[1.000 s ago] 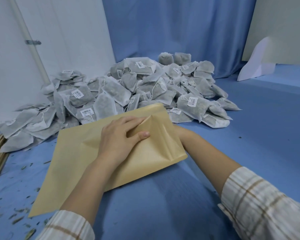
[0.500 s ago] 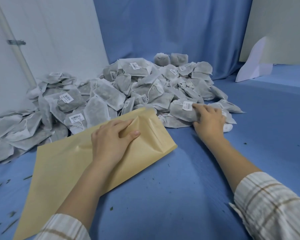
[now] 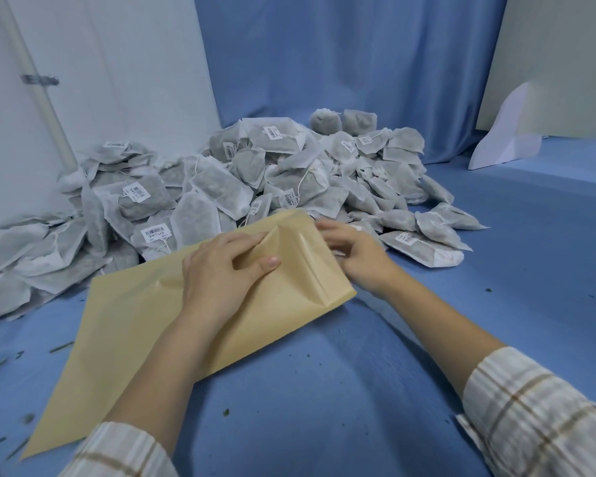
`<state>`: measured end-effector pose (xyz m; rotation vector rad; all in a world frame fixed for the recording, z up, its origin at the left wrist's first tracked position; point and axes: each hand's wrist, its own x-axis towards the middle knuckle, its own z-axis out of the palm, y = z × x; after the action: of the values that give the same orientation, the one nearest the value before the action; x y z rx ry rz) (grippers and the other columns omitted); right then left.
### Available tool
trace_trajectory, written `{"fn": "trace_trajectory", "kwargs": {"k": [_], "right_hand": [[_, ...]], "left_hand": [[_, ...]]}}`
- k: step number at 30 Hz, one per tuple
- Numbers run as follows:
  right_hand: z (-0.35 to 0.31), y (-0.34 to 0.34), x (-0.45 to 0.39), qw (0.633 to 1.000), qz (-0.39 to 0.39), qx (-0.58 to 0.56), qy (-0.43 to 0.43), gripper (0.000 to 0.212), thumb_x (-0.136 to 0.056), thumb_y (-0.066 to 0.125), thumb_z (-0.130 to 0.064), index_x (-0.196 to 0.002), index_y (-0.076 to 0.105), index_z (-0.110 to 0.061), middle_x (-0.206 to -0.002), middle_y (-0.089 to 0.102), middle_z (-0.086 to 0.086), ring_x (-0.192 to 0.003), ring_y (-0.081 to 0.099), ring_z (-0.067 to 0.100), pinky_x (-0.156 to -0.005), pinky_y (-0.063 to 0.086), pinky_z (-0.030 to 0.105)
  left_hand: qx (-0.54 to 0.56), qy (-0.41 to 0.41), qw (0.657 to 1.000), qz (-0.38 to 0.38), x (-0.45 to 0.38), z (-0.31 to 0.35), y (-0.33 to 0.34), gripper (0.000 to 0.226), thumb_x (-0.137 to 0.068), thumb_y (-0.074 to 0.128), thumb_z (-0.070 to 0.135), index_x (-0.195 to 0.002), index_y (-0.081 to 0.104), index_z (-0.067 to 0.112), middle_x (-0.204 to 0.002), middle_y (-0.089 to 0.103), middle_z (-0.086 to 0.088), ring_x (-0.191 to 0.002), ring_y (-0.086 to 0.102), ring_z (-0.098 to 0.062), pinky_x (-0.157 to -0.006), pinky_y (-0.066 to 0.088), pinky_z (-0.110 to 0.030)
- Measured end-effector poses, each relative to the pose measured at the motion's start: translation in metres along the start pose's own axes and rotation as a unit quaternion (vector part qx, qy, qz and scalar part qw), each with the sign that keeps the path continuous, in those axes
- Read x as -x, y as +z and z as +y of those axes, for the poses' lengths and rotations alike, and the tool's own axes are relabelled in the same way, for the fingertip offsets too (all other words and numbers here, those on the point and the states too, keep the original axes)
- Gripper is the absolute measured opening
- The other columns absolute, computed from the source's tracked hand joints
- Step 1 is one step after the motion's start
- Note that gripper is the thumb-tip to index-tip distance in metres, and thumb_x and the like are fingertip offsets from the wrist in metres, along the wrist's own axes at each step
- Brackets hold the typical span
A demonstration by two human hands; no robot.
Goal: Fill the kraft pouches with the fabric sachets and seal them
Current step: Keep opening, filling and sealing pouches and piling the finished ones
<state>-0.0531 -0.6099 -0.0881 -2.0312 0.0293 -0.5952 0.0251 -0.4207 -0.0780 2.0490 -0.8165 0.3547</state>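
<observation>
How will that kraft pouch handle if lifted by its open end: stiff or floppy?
Probably semi-stiff: the kraft pouch lies flat but creases and buckles where the left hand grips its mouth. It looks thin and empty, so likely light and apt to sag. Its smooth sheen suggests it may slide on the blue cloth.

sachet pile point(image 3: 31, 263) cut off left, labels unreadable

Soft even light, edges blurred
</observation>
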Motion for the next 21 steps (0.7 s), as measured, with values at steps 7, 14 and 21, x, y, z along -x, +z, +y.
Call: {"fn": "trace_trajectory", "kwargs": {"k": [7,14,21], "right_hand": [[0.003,0.011,-0.012,0.975,-0.064,0.032,0.21,0.03,-0.096,0.043,-0.008,-0.124,0.052,0.0,-0.084,0.055,-0.001,-0.079,0.058,0.009,-0.07,0.046,0.012],[0.038,-0.006,-0.013,0.902,0.101,0.409,0.091,0.041,-0.092,0.052,-0.035,-0.131,0.05,-0.02,-0.144,0.035,0.01,-0.131,0.03,0.026,-0.107,0.021,0.028],[0.055,-0.017,-0.016,0.909,0.073,0.36,0.198,0.049,-0.085,0.052,-0.056,-0.13,0.048,-0.036,-0.135,0.038,0.018,-0.13,0.028,0.03,-0.106,0.027,0.034]], "left_hand": [[0.023,0.057,0.996,-0.057,0.007,0.019,0.017,0.034,-0.076,0.071,0.045,-0.11,0.067,0.042,-0.114,0.063,0.02,-0.113,0.053,-0.006,-0.104,0.033,-0.041],[-0.1,0.0,0.994,0.032,0.001,0.001,0.01,0.036,-0.08,0.066,0.049,-0.115,0.065,0.04,-0.119,0.062,0.013,-0.118,0.05,-0.015,-0.103,0.03,-0.04],[-0.115,0.003,0.993,0.024,0.002,-0.002,0.012,0.038,-0.08,0.064,0.051,-0.117,0.063,0.043,-0.12,0.06,0.015,-0.118,0.047,-0.013,-0.097,0.022,-0.032]]}}
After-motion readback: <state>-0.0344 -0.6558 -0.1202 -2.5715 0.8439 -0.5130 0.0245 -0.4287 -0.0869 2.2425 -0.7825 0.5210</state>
